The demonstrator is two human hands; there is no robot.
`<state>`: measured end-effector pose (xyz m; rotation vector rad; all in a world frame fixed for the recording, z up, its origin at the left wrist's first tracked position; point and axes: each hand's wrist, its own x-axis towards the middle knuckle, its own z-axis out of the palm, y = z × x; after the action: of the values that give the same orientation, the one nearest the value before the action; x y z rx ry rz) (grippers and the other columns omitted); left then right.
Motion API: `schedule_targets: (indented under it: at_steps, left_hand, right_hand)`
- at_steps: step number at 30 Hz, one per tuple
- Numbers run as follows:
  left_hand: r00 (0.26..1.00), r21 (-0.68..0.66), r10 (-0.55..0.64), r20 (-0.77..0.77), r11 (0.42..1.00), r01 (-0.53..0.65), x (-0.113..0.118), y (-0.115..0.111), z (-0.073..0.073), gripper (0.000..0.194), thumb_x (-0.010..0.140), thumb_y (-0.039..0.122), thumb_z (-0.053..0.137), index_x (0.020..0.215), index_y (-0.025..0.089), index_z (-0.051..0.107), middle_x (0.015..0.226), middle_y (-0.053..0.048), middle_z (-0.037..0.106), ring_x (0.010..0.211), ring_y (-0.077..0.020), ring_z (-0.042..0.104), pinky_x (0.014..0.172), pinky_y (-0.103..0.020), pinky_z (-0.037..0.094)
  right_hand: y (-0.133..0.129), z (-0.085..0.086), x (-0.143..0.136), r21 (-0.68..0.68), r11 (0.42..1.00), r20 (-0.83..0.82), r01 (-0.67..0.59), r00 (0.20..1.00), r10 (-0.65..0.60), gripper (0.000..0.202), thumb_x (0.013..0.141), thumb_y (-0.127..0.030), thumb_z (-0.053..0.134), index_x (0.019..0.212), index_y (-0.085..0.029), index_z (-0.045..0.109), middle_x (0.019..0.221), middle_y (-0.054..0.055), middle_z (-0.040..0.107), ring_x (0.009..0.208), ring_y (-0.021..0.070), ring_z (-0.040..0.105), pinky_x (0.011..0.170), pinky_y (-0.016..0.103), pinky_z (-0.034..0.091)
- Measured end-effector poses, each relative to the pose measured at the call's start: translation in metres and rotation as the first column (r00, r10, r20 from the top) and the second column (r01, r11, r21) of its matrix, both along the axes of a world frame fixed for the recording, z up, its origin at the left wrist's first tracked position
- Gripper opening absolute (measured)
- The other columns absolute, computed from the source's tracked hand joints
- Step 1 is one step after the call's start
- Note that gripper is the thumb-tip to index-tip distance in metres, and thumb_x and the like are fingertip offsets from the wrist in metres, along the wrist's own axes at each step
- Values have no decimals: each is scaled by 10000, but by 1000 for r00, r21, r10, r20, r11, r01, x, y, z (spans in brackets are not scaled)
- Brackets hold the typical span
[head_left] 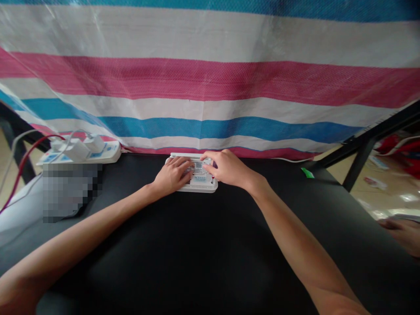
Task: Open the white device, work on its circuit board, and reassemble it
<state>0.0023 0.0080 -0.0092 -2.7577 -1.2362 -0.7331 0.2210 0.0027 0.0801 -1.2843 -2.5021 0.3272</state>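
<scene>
A flat white plastic case [200, 189] with rounded corners, rows of small holes and printed labels lies near the back edge of the black table. My left hand [175, 173] rests over its left part, fingers spread and palm down. At the case's right side is my right hand [226, 168], its thumb and forefinger curled over the edge. Between those fingers shows a bit of something dark, with a small red spot below it near the case's right corner. What it is I cannot make out.
A white power strip [110, 151] with plugs and cables stands at the left, beside a pixelated dark item [70, 190]. A green scrap [307, 173] lies at the right. Striped plastic sheeting [203, 78] hangs behind the table. Another person's hand [402, 232] appears at the far right.
</scene>
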Motion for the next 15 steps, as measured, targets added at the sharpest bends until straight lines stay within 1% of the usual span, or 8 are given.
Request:
schedule_targets:
  at_steps: [7,15]
  left_hand:
    - [1000,16,-7,7,1000,7,-1,1,-1,293,1006,347,447,1164,176,626,1250,-117,651,1122,-283,600,949,-449,457]
    - [1000,14,-1,6,1000,1,-1,0,0,297,1005,341,447,1188,193,627,1256,-109,649,1102,-283,607,935,-448,456]
  right_hand:
    - [-1,-5,-4,16,1000,-76,1,997,1,234,893,-180,625,1108,-156,715,775,50,741,681,164,652,705,257,430]
    - [-1,-10,-6,24,1000,-123,7,992,-4,216,916,-203,574,1077,-161,712,740,30,723,675,151,642,691,240,409]
